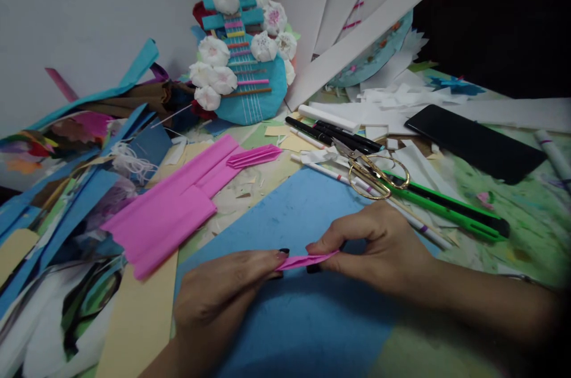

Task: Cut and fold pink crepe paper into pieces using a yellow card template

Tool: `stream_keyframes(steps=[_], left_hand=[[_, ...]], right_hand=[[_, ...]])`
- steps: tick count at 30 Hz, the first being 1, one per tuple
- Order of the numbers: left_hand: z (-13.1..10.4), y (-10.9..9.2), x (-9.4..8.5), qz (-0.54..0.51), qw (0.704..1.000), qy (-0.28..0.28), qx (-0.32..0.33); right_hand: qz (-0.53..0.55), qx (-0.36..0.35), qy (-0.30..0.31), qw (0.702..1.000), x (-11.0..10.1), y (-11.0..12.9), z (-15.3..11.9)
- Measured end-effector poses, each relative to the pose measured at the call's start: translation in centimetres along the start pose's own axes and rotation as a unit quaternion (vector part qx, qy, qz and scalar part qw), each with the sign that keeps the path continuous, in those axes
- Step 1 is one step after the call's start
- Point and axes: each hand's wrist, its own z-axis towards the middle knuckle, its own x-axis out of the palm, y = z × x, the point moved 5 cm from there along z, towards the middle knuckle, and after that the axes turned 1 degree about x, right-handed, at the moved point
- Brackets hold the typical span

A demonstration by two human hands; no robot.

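A narrow folded strip of pink paper [300, 261] is stretched between my two hands, above a blue sheet [281, 211]. My left hand [223, 292] pinches its left end between thumb and fingers. The right end is in the closed fingertips of my right hand [383, 247]. To the left lies a larger piece of pink crepe paper [165, 220], with a small pleated pink piece [254, 156] at its upper end. Gold-handled scissors [379, 176] and a green cutter [450, 208] lie just beyond my right hand.
A blue paper guitar [254, 87] with white flowers stands at the back. Black pens [307, 130] and a black phone [475, 140] lie behind the scissors. Blue strips [84, 205] and paper scraps crowd the left side. A long white board [370, 33] leans at the back.
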Motion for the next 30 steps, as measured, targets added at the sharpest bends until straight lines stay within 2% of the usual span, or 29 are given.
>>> stream_keyframes(steps=[5, 10, 13, 17, 21, 26, 30], left_hand=[[0.3, 0.1, 0.1, -0.024, 0.999, -0.001, -0.030], [0.9, -0.3, 0.3, -0.062, 0.998, 0.006, -0.032], [1.1, -0.2, 0.7, -0.086, 0.995, 0.015, -0.057], [1.1, 0.3, 1.2, -0.119, 0.985, 0.019, -0.120], [1.2, 0.5, 1.4, -0.137, 0.980, 0.026, -0.145], [1.2, 0.6, 1.3, -0.117, 0.982, 0.017, -0.149], [1.3, 0.1, 1.2, -0.064, 0.993, 0.010, -0.096]], right_hand=[[0.035, 0.051, 0.025, 0.998, 0.1, -0.1, 0.3], [0.075, 0.040, 0.067, 0.994, 0.6, 0.0, 0.5], [0.068, 0.045, 0.088, 0.993, 0.7, -0.3, 0.5], [0.075, 0.111, 0.084, 0.987, 0.6, -0.9, 0.5], [0.118, 0.147, 0.073, 0.979, 0.7, -1.2, 0.7], [0.071, 0.113, 0.060, 0.989, 0.6, -1.1, 0.8], [0.026, 0.074, 0.069, 0.995, 0.7, -0.7, 0.7]])
